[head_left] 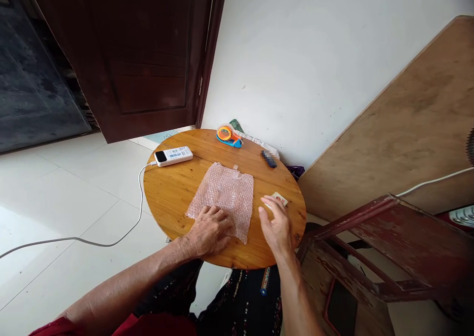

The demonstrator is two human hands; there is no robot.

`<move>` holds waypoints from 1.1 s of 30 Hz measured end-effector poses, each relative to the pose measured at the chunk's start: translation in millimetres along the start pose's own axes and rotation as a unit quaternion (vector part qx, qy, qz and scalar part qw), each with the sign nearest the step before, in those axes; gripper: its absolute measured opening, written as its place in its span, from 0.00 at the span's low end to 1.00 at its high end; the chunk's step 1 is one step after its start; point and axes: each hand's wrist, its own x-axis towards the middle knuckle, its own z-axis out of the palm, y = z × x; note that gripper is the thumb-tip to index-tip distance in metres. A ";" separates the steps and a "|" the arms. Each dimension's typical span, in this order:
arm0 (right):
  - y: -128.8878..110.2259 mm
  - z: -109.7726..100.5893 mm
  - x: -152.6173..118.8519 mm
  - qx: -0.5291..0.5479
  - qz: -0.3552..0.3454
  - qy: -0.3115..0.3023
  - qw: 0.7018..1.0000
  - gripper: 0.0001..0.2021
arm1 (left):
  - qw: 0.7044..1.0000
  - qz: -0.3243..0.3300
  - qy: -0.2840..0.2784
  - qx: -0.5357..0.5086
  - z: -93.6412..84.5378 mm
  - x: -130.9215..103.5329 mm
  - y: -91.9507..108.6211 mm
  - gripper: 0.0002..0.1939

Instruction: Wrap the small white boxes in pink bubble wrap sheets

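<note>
A sheet of pinkish bubble wrap point(225, 190) lies on the round wooden table point(166, 193). My left hand point(213, 230) rests on its near edge, palm down, with the fingers lying on the wrap. To the right of the wrap, my right hand point(274, 225) is above the table with its fingers apart and nothing visible in it. Just beyond its fingertips is a small printed card or box point(280, 198), partly covered by the hand.
At the back stands an orange and blue tape dispenser point(228, 136). A white power bank point(174, 156) with a cable lies at the left. A dark, blurred object point(268, 159) is at the right back. A wooden chair point(355, 242) stands on the right.
</note>
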 end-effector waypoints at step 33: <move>1.9 54.7 -1.2 -0.061 -0.060 -0.089 0.992 0.14 | 0.961 -0.099 0.257 0.018 -8.0 -67.3 -43.8 0.07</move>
